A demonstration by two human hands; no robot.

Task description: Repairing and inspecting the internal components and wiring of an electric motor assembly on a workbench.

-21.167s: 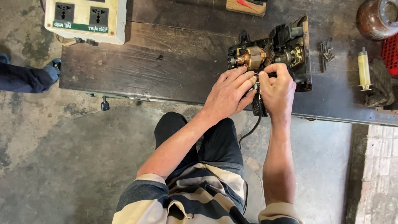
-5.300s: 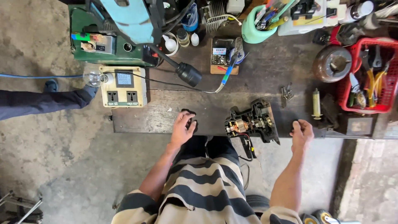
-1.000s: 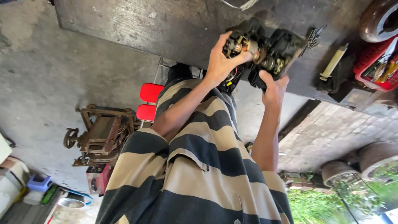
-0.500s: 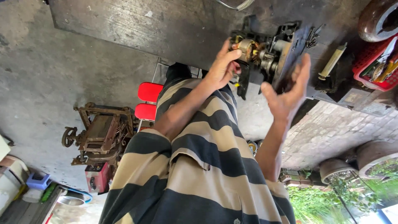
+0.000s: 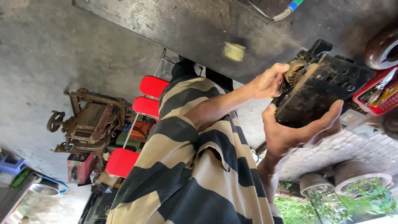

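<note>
I hold a black, greasy motor assembly (image 5: 321, 89) up off the dark workbench (image 5: 199, 29), tilted with its flat base plate turned towards me. My right hand (image 5: 296, 130) cups the plate from below, thumb on one edge and fingers spread along the other. My left hand (image 5: 269, 81) grips the end with the brass-coloured winding (image 5: 295, 69). A small yellowish piece (image 5: 234, 51) shows blurred in front of the bench. My striped shirt fills the lower middle of the view.
A red basket (image 5: 375, 95) of tools sits at the right by a dark round pot (image 5: 383, 47). A hose end (image 5: 286, 10) lies at the top. On the concrete floor are a rusty old machine (image 5: 85, 124), red stool seats (image 5: 145, 97) and potted plants (image 5: 365, 186).
The motor assembly has been lifted and turned so that its base plate faces me. My right hand moved under the plate. A small yellowish piece now appears in front of the bench.
</note>
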